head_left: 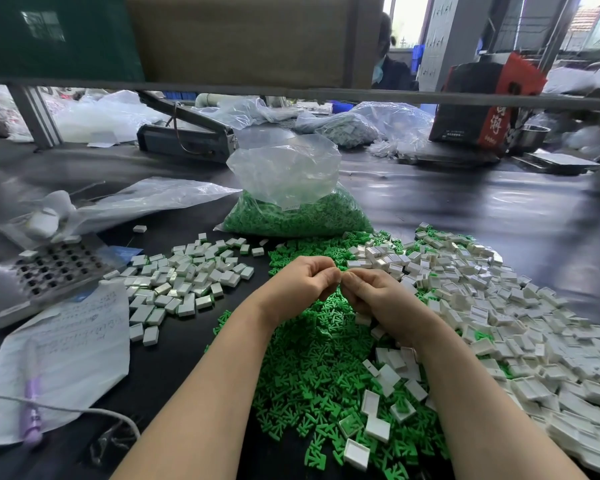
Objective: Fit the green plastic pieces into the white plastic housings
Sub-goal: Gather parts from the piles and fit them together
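Observation:
My left hand (300, 285) and my right hand (374, 294) meet fingertip to fingertip above a heap of loose green plastic pieces (323, 372). Both have curled fingers, pinching something small between them that the fingers hide. A wide spread of empty white plastic housings (520, 323) lies to the right of my right hand. Left of my hands sits a smaller pile of white housings (184, 278), some showing green at an edge. A clear bag of green pieces (297, 209) stands behind the heap.
A metal jig plate with holes (49, 268) and a written paper sheet (77, 344) with a purple pen (31, 407) lie at the left. Empty plastic bags, a sealing machine (187, 136) and a red box (489, 98) stand at the back. Another person sits beyond the shelf.

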Action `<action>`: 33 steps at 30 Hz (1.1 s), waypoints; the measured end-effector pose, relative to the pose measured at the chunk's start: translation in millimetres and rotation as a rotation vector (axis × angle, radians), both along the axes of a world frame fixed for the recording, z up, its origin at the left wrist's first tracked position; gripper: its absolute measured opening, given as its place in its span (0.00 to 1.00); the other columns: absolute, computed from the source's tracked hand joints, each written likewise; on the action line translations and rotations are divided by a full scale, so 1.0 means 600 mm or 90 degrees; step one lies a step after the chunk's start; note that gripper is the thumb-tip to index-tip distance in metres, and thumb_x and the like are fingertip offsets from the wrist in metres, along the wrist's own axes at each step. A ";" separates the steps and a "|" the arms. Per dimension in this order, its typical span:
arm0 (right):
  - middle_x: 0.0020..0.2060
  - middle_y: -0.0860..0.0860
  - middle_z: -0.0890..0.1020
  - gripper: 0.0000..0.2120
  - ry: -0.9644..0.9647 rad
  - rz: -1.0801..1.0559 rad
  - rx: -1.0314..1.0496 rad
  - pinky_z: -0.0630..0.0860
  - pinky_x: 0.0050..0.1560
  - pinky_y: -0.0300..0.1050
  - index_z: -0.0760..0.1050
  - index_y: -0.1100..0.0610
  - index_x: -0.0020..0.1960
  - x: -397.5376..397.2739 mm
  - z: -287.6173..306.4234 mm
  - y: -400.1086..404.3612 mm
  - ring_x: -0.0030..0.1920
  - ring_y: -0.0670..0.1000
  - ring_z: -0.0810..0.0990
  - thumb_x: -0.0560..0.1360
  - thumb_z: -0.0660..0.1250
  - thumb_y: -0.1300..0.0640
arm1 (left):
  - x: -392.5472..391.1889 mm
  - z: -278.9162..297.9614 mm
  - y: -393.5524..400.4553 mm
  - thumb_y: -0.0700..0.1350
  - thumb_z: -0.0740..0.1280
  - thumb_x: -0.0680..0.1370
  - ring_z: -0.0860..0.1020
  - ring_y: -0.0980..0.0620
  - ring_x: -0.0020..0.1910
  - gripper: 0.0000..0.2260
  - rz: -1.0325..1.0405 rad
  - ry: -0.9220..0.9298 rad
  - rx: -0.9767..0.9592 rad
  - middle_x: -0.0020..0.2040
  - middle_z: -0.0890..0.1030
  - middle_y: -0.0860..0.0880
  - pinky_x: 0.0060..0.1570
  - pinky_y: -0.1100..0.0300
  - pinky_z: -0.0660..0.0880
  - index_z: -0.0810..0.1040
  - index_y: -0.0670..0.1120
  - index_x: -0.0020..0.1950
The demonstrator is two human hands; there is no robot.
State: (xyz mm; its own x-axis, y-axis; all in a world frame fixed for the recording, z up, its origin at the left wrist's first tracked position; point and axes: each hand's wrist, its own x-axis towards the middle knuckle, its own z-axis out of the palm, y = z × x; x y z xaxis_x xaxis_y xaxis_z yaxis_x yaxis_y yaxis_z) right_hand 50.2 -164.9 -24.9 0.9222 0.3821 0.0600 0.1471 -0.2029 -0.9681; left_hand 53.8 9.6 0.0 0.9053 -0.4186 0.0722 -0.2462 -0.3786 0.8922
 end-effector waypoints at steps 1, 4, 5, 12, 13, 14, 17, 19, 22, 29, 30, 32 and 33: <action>0.27 0.45 0.66 0.18 -0.002 0.001 -0.006 0.61 0.28 0.39 0.70 0.51 0.35 0.000 0.000 0.000 0.27 0.44 0.61 0.83 0.58 0.53 | 0.000 0.000 0.000 0.43 0.60 0.83 0.65 0.51 0.34 0.13 -0.001 -0.001 0.003 0.32 0.69 0.49 0.35 0.56 0.62 0.71 0.45 0.38; 0.26 0.44 0.67 0.19 0.011 0.002 0.003 0.62 0.27 0.38 0.71 0.48 0.33 0.001 -0.002 0.000 0.26 0.43 0.62 0.83 0.58 0.53 | 0.001 -0.001 0.001 0.43 0.60 0.83 0.65 0.50 0.35 0.13 -0.001 -0.003 0.001 0.33 0.69 0.48 0.37 0.54 0.62 0.71 0.45 0.39; 0.26 0.43 0.66 0.20 0.016 -0.001 0.011 0.62 0.27 0.38 0.72 0.48 0.33 0.001 -0.002 0.001 0.26 0.43 0.62 0.83 0.58 0.52 | 0.001 -0.001 0.001 0.43 0.60 0.83 0.65 0.50 0.35 0.13 0.000 -0.005 -0.005 0.33 0.69 0.48 0.38 0.54 0.62 0.71 0.45 0.38; 0.25 0.44 0.64 0.18 0.024 -0.010 0.043 0.60 0.25 0.37 0.69 0.52 0.34 0.002 -0.001 0.007 0.25 0.44 0.59 0.83 0.58 0.52 | 0.005 -0.002 0.004 0.45 0.60 0.83 0.67 0.50 0.34 0.14 0.010 -0.025 0.000 0.32 0.70 0.51 0.37 0.53 0.64 0.71 0.47 0.38; 0.25 0.44 0.64 0.18 0.036 -0.008 0.056 0.60 0.25 0.36 0.70 0.53 0.35 0.001 0.000 0.008 0.25 0.44 0.59 0.83 0.58 0.51 | 0.005 -0.003 0.005 0.45 0.60 0.83 0.67 0.51 0.33 0.13 0.013 -0.032 0.005 0.32 0.70 0.52 0.36 0.54 0.64 0.72 0.47 0.38; 0.25 0.45 0.64 0.18 0.049 -0.008 0.073 0.59 0.24 0.36 0.71 0.53 0.35 0.001 0.001 0.009 0.25 0.45 0.59 0.83 0.57 0.51 | 0.006 -0.004 0.005 0.45 0.60 0.83 0.66 0.52 0.33 0.13 0.015 -0.037 0.007 0.32 0.71 0.52 0.36 0.55 0.64 0.72 0.46 0.39; 0.25 0.47 0.64 0.20 0.102 -0.034 0.137 0.59 0.23 0.36 0.73 0.55 0.35 0.001 0.004 0.010 0.25 0.46 0.59 0.83 0.56 0.51 | 0.006 -0.006 0.001 0.44 0.60 0.83 0.66 0.52 0.33 0.12 0.015 -0.054 0.004 0.32 0.70 0.52 0.36 0.55 0.64 0.72 0.45 0.40; 0.24 0.48 0.64 0.21 0.125 -0.053 0.164 0.59 0.23 0.36 0.73 0.55 0.33 0.004 0.004 0.012 0.24 0.46 0.60 0.83 0.55 0.51 | 0.006 -0.008 -0.003 0.44 0.60 0.84 0.66 0.52 0.34 0.12 0.016 -0.061 0.003 0.34 0.70 0.50 0.37 0.55 0.64 0.71 0.43 0.41; 0.24 0.48 0.63 0.19 0.126 -0.059 0.165 0.55 0.25 0.38 0.71 0.55 0.33 0.005 0.005 0.011 0.25 0.47 0.58 0.82 0.56 0.53 | 0.007 -0.007 -0.003 0.44 0.59 0.84 0.67 0.53 0.34 0.12 0.028 -0.054 -0.020 0.35 0.71 0.48 0.37 0.58 0.66 0.72 0.42 0.42; 0.26 0.47 0.68 0.13 0.027 -0.073 0.197 0.61 0.26 0.34 0.70 0.57 0.37 0.000 0.015 0.006 0.27 0.45 0.63 0.80 0.60 0.62 | 0.002 -0.002 0.001 0.45 0.58 0.84 0.68 0.58 0.28 0.14 0.028 0.022 -0.118 0.31 0.72 0.50 0.30 0.67 0.65 0.72 0.44 0.39; 0.26 0.46 0.70 0.12 0.007 -0.081 0.186 0.62 0.27 0.33 0.71 0.58 0.37 0.000 0.016 0.008 0.26 0.44 0.64 0.80 0.61 0.63 | 0.002 -0.003 0.000 0.45 0.58 0.84 0.68 0.58 0.28 0.14 0.025 0.033 -0.125 0.31 0.72 0.50 0.30 0.67 0.65 0.72 0.43 0.39; 0.28 0.47 0.72 0.10 -0.026 -0.087 0.163 0.64 0.27 0.31 0.73 0.60 0.39 -0.001 0.018 0.011 0.26 0.42 0.66 0.80 0.62 0.64 | 0.003 -0.004 0.000 0.45 0.57 0.84 0.67 0.57 0.29 0.14 0.023 0.040 -0.130 0.31 0.71 0.50 0.31 0.66 0.64 0.72 0.44 0.39; 0.29 0.48 0.73 0.09 -0.036 -0.087 0.152 0.64 0.28 0.32 0.74 0.60 0.40 -0.001 0.019 0.012 0.27 0.42 0.67 0.80 0.62 0.64 | 0.003 -0.003 0.000 0.45 0.57 0.84 0.67 0.56 0.29 0.14 0.023 0.039 -0.131 0.31 0.71 0.50 0.31 0.65 0.64 0.72 0.44 0.39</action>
State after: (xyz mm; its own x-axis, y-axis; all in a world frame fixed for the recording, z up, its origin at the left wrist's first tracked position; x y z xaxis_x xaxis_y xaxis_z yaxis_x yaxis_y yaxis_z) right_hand 49.4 -157.6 -13.7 0.9567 0.2240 0.1858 0.1886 0.0088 -0.9820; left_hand 55.7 9.7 -2.1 0.9244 -0.3686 0.0976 -0.1794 -0.1944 0.9644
